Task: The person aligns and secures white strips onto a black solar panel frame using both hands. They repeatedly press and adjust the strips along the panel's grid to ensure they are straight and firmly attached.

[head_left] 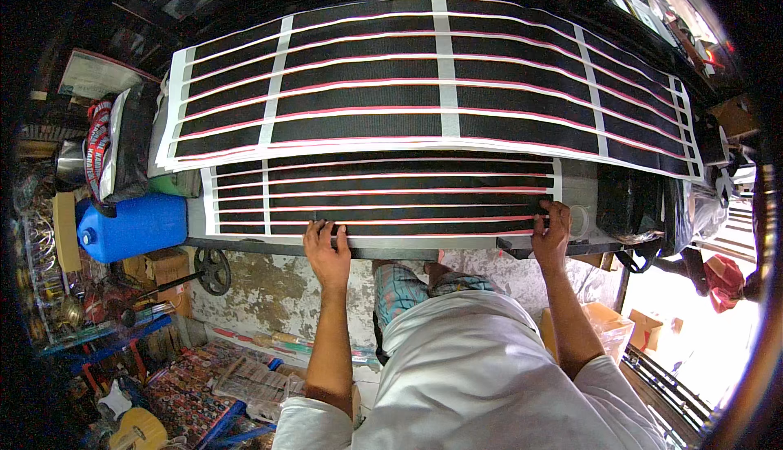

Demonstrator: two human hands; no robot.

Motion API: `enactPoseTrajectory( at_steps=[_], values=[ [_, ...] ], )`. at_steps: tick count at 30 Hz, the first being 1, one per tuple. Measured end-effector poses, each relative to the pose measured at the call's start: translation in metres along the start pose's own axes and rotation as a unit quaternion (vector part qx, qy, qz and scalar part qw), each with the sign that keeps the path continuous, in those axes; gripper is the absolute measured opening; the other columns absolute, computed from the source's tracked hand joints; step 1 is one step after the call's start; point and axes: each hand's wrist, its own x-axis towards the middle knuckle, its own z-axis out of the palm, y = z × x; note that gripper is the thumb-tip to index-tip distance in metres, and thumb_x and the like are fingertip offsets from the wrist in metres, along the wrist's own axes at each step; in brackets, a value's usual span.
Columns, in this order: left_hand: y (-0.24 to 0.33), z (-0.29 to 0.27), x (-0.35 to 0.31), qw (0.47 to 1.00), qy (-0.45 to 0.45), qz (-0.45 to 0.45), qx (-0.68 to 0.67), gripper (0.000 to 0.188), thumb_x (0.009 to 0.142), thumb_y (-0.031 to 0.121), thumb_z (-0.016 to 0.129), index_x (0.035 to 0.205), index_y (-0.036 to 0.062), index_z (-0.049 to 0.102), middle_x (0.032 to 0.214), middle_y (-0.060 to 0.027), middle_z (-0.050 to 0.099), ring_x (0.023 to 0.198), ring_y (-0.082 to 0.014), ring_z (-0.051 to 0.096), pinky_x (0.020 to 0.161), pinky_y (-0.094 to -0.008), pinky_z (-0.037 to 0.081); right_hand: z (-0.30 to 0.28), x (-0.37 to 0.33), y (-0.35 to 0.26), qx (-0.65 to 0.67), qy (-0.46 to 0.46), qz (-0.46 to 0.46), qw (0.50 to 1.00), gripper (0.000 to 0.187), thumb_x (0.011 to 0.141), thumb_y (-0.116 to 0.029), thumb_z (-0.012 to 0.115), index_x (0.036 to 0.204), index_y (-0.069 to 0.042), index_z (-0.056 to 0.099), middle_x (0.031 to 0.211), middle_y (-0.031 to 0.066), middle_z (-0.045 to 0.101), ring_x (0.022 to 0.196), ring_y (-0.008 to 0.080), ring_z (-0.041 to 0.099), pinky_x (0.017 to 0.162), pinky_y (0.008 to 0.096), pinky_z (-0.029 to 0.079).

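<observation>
Got striped stack [359, 92] beyond hands [328, 246] [553, 231], blue jug [137, 226] left. Touching lower sheet [391, 212] with both half-curled; can't tell if pinching.

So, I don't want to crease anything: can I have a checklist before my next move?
1. Left hand at the near striped sheet's near edge: ok.
2. Right hand at that sheet's right end: ok.
3. Near sheet looks flat between the hands: ok.
4. Far striped sheets clear of its far edge: not ok, they overlap it.
5. Blue container apart from it: ok.
6. Fingertips pinching or merely resting: cannot tell.
</observation>
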Motion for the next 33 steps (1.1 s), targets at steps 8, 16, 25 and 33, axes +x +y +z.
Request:
enactPoseTrajectory(
  at_steps=[8,16,25,33],
  values=[
    [-0.007,-0.011,0.000,0.998,0.037,-0.029,-0.037,0.028,0.100,0.019,0.075,0.119,-0.0010,0.075,0.135,-0.0219,0.065,0.131,-0.0448,0.057,0.111,-0.0560,0.047,0.000,0.000,0.008,0.018,0.008,-0.012,1.000,0.033,0.089,-0.002,0.073,0.122,-0.001,0.069,0.121,0.0237,0.063,0.118,0.0446,0.060,0.104,0.0545,0.048],
    [-0.006,-0.016,-0.008,0.999,-0.026,0.005,-0.034,0.031,0.097,0.012,0.073,0.126,0.0021,0.075,0.139,-0.0210,0.064,0.135,-0.0442,0.055,0.113,-0.0545,0.046,-0.005,-0.005,0.009,0.021,-0.005,-0.004,1.000,0.030,0.092,-0.002,0.071,0.122,-0.001,0.067,0.120,0.0234,0.062,0.115,0.0448,0.060,0.104,0.0550,0.047],
    [0.001,-0.012,-0.006,0.998,-0.037,0.037,-0.038,0.025,0.098,0.009,0.073,0.122,0.0088,0.079,0.134,-0.0148,0.066,0.125,-0.0392,0.060,0.105,-0.0502,0.050,-0.021,-0.008,0.014,-0.015,0.025,0.004,1.000,0.033,0.089,0.001,0.069,0.122,-0.002,0.068,0.120,0.0239,0.063,0.118,0.0453,0.058,0.104,0.0547,0.047],
    [0.000,-0.006,-0.013,0.998,-0.041,0.045,-0.035,0.030,0.094,0.007,0.072,0.123,0.0084,0.079,0.132,-0.0168,0.066,0.121,-0.0400,0.060,0.105,-0.0511,0.050,-0.047,-0.047,0.061,-0.034,0.073,0.095,0.992,0.055,0.077,0.008,0.062,0.130,-0.003,0.062,0.126,0.0236,0.058,0.121,0.0476,0.054,0.105,0.0533,0.047]
  ],
)
